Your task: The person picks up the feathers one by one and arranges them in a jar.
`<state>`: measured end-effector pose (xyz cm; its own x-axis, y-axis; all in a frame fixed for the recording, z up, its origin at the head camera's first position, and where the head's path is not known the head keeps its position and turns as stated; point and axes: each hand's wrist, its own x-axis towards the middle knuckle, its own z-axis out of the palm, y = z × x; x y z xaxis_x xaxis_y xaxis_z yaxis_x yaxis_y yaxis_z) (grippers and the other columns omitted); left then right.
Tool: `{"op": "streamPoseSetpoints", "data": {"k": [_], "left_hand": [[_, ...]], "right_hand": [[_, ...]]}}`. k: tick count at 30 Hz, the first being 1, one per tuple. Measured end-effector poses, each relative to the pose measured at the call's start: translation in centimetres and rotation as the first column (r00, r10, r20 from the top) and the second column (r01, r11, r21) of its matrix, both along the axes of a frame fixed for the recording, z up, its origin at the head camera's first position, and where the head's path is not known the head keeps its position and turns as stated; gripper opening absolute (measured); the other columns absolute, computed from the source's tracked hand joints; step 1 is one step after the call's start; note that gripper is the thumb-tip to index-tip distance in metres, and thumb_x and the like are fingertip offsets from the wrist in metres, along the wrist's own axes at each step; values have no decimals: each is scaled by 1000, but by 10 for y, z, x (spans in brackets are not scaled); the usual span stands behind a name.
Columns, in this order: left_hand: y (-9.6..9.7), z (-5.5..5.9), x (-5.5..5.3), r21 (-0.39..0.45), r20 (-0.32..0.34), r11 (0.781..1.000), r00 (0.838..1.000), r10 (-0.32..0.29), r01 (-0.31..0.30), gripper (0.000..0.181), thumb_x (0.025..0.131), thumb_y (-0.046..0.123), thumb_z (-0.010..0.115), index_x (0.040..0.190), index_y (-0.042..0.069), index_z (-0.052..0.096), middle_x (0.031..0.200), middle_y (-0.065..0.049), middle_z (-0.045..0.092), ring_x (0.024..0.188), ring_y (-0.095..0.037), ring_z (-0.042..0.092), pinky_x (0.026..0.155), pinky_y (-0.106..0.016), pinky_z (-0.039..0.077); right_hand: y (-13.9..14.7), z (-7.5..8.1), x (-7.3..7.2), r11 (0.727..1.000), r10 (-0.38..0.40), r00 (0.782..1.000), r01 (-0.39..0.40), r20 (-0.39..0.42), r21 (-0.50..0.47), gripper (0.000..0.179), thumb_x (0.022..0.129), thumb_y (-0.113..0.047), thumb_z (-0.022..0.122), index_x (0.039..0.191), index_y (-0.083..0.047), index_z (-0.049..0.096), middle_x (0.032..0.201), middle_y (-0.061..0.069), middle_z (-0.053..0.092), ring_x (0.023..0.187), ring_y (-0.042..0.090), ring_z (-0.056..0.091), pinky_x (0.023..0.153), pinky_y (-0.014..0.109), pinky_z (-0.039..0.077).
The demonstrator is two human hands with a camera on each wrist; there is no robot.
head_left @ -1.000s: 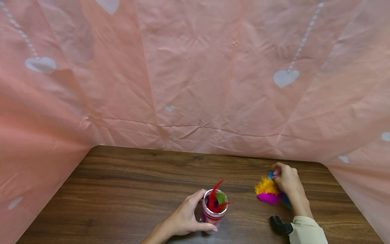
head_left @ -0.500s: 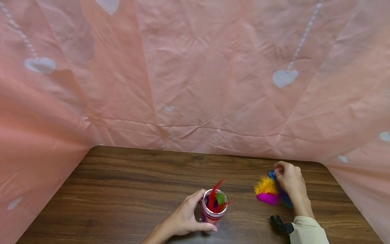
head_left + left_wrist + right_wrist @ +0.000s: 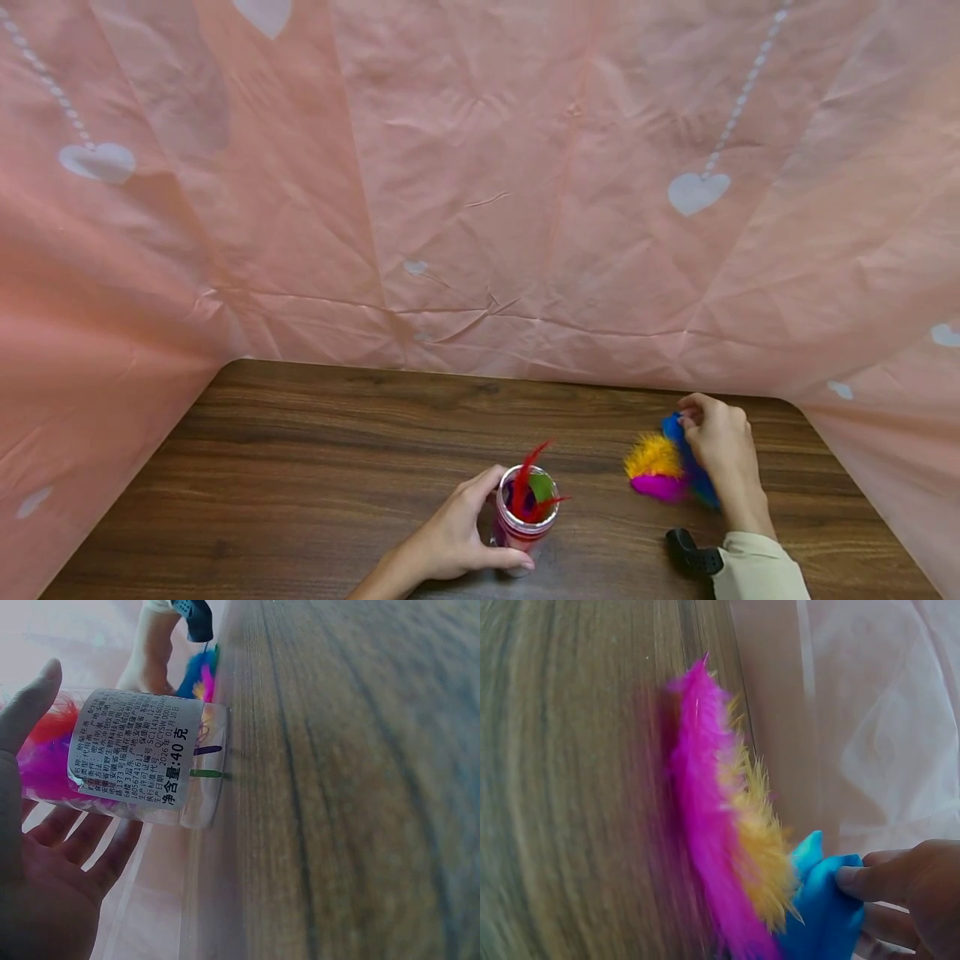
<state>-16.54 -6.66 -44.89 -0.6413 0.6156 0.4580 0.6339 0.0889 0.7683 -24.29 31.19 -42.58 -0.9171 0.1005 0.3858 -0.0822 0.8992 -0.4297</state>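
Observation:
My left hand [image 3: 457, 537] grips a clear plastic jar [image 3: 517, 533] that stands upright on the table. Red feathers [image 3: 522, 492] stick up past its rim, and purple and green ones show inside. In the left wrist view, a printed white label [image 3: 135, 746] covers much of the jar's side. Farther right, my right hand [image 3: 720, 442] pinches a bright blue feather [image 3: 821, 904] between thumb and fingers. Beside it lie a yellow feather [image 3: 652, 457] and a magenta feather [image 3: 658, 487]. Part of the blue feather is hidden behind the hand.
The brown wood-grain table [image 3: 300, 467] is enclosed by a pink curtain [image 3: 465, 167] with white hearts at the back and sides. A black strap-like piece [image 3: 692, 554] sits at my right sleeve, just above the tabletop.
My right hand has shifted slightly right and away from me, and more of the blue feather shows. The left hand and the jar have stayed in place.

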Motion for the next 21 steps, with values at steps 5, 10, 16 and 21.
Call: {"op": "streamPoseSetpoints", "data": {"k": [5, 10, 16, 21], "left_hand": [[0, -1, -1, 0, -4, 1000, 1000, 4, -4, 68, 78, 18, 93, 134, 13, 53, 121, 0, 68, 106, -5, 64, 93, -28, 56], [0, 0, 0, 5, 0, 1000, 1000, 6, -6, 68, 78, 18, 93, 133, 14, 54, 121, 0, 68, 106, -5, 64, 93, -29, 56], [0, -1, 0, 5, 2, 1000, 1000, 11, -11, 67, 78, 15, 93, 132, 14, 54, 119, 0, 68, 104, -5, 64, 92, -29, 57], [1, -1, 0, 8, -10, 1000, 1000, 9, -9, 68, 77, 14, 94, 132, 13, 54, 119, 0, 68, 104, -5, 64, 91, -29, 57]], "right_hand": [[-1, 1, 2, 1000, -14, 998, 14, -54, -11, 11, 86, 9, 72, 96, 6, 72, 83, 22, 73, 77, 44, 68, 75, 62, 54], [1, 4, 4, 999, -28, 997, 27, -77, -21, 10, 87, 8, 72, 96, 5, 72, 83, 22, 73, 76, 42, 68, 74, 62, 54], [2, 10, 8, 998, -55, 995, 54, -77, -15, 8, 90, 3, 72, 98, 2, 73, 85, 22, 73, 73, 41, 67, 69, 62, 53], [2, 15, 12, 995, -94, 990, 89, -102, -46, 8, 90, 3, 74, 98, 3, 73, 85, 21, 73, 74, 39, 68, 68, 54, 54]]}}
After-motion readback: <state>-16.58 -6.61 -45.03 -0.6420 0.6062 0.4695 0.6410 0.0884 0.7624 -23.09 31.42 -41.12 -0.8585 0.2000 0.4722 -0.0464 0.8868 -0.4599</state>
